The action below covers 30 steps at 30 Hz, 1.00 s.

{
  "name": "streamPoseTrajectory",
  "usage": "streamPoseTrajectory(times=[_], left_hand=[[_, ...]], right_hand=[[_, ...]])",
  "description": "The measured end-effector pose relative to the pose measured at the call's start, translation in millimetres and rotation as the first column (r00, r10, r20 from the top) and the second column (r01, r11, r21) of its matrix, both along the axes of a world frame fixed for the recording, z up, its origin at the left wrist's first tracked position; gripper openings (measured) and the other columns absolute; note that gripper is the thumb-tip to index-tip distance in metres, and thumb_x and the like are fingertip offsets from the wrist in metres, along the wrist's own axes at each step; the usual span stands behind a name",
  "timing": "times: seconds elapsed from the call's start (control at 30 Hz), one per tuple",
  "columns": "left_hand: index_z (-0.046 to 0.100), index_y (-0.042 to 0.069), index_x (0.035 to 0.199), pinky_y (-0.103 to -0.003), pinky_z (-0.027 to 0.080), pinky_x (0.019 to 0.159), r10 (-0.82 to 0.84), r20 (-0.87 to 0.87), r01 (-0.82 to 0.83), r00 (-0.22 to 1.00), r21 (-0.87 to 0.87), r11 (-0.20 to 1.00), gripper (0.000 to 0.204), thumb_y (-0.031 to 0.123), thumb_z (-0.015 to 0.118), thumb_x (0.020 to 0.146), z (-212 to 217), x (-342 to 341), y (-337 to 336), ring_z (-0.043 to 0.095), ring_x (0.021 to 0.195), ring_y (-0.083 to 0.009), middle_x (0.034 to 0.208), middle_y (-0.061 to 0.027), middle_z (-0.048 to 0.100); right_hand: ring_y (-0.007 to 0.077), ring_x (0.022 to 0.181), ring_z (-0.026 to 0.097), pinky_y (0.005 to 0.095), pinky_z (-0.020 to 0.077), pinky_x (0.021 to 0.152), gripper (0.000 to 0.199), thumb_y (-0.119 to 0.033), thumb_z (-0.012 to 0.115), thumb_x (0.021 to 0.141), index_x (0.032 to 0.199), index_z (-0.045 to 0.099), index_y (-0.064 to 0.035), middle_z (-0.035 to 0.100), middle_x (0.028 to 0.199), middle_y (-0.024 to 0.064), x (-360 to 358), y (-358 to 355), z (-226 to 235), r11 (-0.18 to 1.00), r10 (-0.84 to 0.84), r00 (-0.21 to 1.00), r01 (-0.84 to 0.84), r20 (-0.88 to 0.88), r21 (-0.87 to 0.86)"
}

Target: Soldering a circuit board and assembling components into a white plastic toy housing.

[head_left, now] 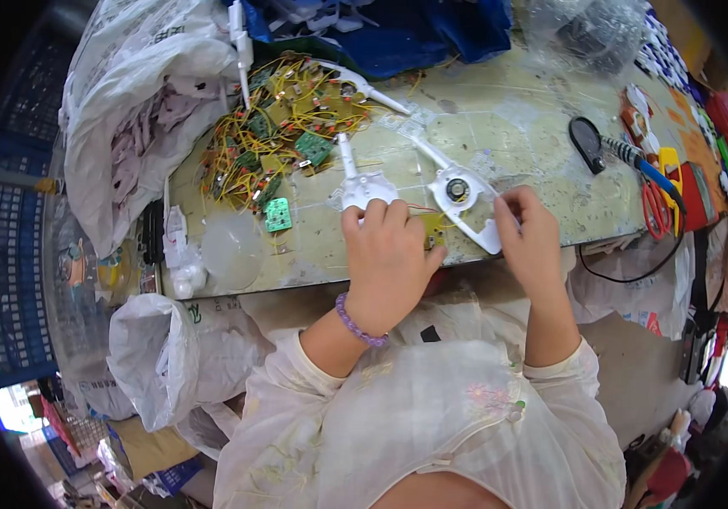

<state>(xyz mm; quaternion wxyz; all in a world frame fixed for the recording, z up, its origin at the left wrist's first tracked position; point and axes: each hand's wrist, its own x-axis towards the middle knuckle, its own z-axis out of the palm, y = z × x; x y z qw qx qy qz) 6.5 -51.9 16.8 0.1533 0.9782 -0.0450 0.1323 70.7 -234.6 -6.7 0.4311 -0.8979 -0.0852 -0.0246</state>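
Note:
My left hand (pixel 392 259), with a purple bead bracelet at its wrist, bends its fingers over the near end of a white plastic shell half (pixel 366 188) with a narrow handle. Its thumb is apart from the fingers, beside a small yellowish circuit board (pixel 434 229). Thin red and yellow wires run by that board. To the right lies another white shell half (pixel 445 180), its handle pointing away, with a round black speaker (pixel 458 190) in it. My right hand (pixel 532 237) closes thumb and fingers at this shell's right edge; the fingertips are partly hidden.
A pile of wired circuit boards (pixel 266 127) lies at the back left, with a loose green board (pixel 278 215) nearer. White bags (pixel 135 110) flank the left. A blue bag (pixel 457 34) stands behind. On the right are a soldering iron (pixel 657 176), red-handled scissors (pixel 656 210) and a black cable (pixel 635 278).

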Motion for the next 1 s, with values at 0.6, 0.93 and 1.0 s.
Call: streamPoseTrajectory(times=[0.6, 0.93, 1.0], left_hand=[[0.063, 0.007, 0.089, -0.039, 0.036, 0.082, 0.013, 0.032, -0.016, 0.999, 0.065, 0.998, 0.026, 0.013, 0.070, 0.065, 27.7, 14.6, 85.0, 0.060, 0.084, -0.0219, 0.087, -0.0063, 0.065], [0.062, 0.005, 0.083, -0.041, 0.038, 0.081, 0.006, -0.038, -0.002, 0.999, 0.117, 0.993, 0.024, 0.017, 0.071, 0.064, 20.7, 19.3, 97.0, 0.061, 0.081, -0.0251, 0.080, -0.0088, 0.062], [0.062, 0.005, 0.083, -0.041, 0.038, 0.081, 0.017, -0.038, -0.013, 0.999, 0.116, 0.993, 0.025, 0.019, 0.072, 0.064, 19.2, 19.1, 98.5, 0.061, 0.082, -0.0252, 0.080, -0.0084, 0.062]], right_hand=[[0.0112, 0.102, 0.054, 0.0255, 0.0436, 0.089, 0.042, -0.007, 0.059, 0.090, 0.129, 0.047, 0.0015, 0.059, 0.109, 0.0066, -12.3, 43.5, 6.2, 0.527, 0.397, 0.899, -0.060, -0.183, 0.847], [0.0268, 0.102, 0.055, 0.0460, 0.0431, 0.094, 0.057, -0.004, 0.072, 0.065, 0.120, 0.057, -0.0047, 0.060, 0.107, 0.0089, -14.3, 84.5, 9.1, 0.774, 0.560, 0.603, -0.626, 0.569, -0.098], [0.0265, 0.104, 0.054, 0.0459, 0.0429, 0.095, 0.052, -0.005, 0.068, 0.069, 0.119, 0.057, -0.0028, 0.060, 0.108, 0.0091, -15.5, 88.6, 6.1, 0.779, 0.583, 0.598, -0.603, 0.550, -0.171]])
